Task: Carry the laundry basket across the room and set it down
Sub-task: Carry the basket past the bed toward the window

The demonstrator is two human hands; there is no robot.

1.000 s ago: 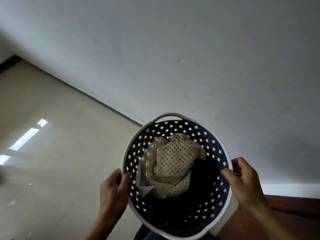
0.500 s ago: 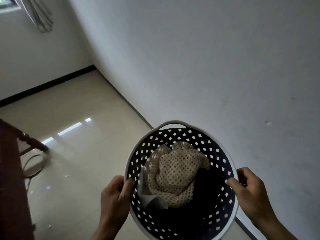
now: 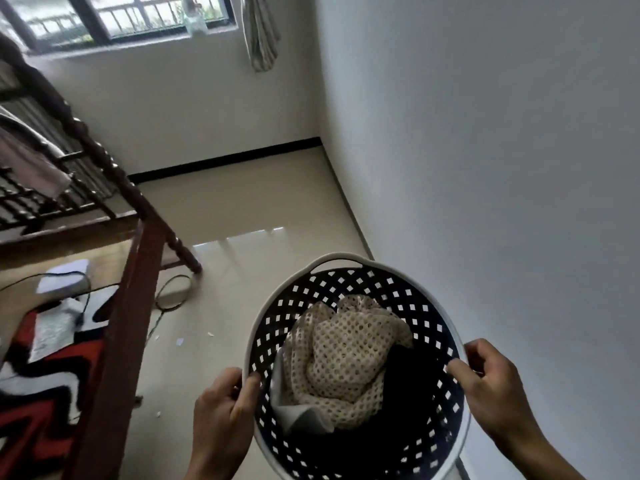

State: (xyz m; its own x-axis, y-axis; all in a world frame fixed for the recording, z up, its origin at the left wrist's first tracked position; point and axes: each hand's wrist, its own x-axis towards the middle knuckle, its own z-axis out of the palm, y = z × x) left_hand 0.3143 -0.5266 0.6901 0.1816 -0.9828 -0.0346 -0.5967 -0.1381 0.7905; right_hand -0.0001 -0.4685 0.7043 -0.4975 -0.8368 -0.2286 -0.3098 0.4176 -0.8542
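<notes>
A round dark-blue laundry basket with a white rim and square holes hangs in the air in front of me, low and right of centre. Inside lie a cream knitted garment, a white cloth and something dark. My left hand grips the basket's left rim, thumb inside. On the right rim, my right hand holds on the same way. The basket is off the floor, close to the white wall on the right.
A dark wooden bed frame with a red, black and white blanket fills the left. A cable loop lies on the beige tiled floor by the bed leg. A window and a knotted curtain are at the far wall.
The view has swung left from the bare wall toward the room: bed, window and far wall have come into sight. Both hands keep the same hold on the basket.
</notes>
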